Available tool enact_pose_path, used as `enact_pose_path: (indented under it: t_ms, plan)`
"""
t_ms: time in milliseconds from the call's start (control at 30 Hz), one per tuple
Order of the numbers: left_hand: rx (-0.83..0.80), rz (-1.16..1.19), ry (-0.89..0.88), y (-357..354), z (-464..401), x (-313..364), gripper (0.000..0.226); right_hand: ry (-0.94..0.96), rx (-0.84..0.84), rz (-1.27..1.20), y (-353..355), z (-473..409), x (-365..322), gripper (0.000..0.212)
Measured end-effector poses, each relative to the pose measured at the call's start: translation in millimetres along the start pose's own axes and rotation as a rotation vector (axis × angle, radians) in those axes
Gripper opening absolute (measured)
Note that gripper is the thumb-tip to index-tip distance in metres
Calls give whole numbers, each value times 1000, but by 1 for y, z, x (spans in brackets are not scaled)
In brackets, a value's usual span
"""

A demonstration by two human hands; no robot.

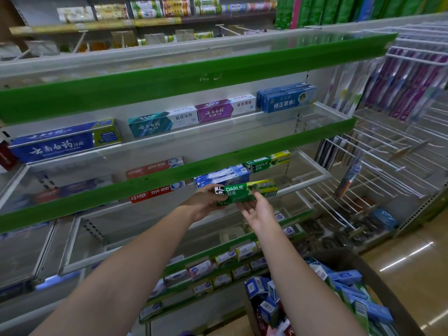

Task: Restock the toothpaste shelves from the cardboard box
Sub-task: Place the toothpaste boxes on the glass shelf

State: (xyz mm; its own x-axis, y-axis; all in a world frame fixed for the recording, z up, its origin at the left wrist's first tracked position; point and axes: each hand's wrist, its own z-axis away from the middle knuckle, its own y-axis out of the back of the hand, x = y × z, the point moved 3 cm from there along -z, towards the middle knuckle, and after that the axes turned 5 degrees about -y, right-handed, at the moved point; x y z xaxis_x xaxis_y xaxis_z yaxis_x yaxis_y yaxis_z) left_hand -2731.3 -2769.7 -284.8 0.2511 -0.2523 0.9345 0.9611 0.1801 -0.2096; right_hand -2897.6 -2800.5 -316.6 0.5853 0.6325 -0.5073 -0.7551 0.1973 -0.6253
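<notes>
Holding one green DARLIE toothpaste carton (246,192) level in front of the third shelf (305,184), label facing me: white "DARLIE" lettering, a top-hat figure at its left end, a yellow-green panel at its right end.

Left hand (206,202): fingers curled round the carton's left end, gripping it from below and behind. Right hand (258,209): fingers loosely spread beneath the carton's middle, fingertips touching its lower edge, thumb up against its front face.

Stock on that shelf, just behind the held carton: blue-and-white carton (221,177), print too small to read; a second DARLIE carton (266,162) further back to the right; two red cartons (155,169) marked 中華 to the left.

Shelf above (315,127): blue 云南白药 carton (65,141) at left, a teal one (162,121) labelled 益优冰柠, a purple one (225,107) labelled 益优薄荷, and blue 修正草本 cartons (287,98) at right.

Fittings: white shelves with green front strips and clear lips. Toothbrush packs (397,93) hang on white wire pegs to the right. Tan glossy floor (412,258).

Cardboard box (378,282) at lower right, beside my right forearm, holding a jumble of blue, white and green cartons; well below the held carton.
</notes>
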Motion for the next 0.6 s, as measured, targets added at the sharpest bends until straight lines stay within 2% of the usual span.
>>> enact_pose_path:
  t_ms: [133, 367, 467, 533, 600]
  plan:
    - [73, 41, -35, 2, 0, 0, 35, 4, 13, 42, -5, 2, 1, 20]
    - [105, 89, -71, 4, -1, 8, 24, 59, 90, 31, -6, -3, 5, 21]
    - [222, 84, -116, 3, -8, 6, 28, 85, 138, 81, -8, -8, 2, 24]
    - [300, -28, -134, 3, -13, 2, 25, 112, 170, 216, -8, -11, 1, 22]
    - [344, -276, -151, 3, -15, -2, 25, 148, 221, 363, -6, -12, 0, 31]
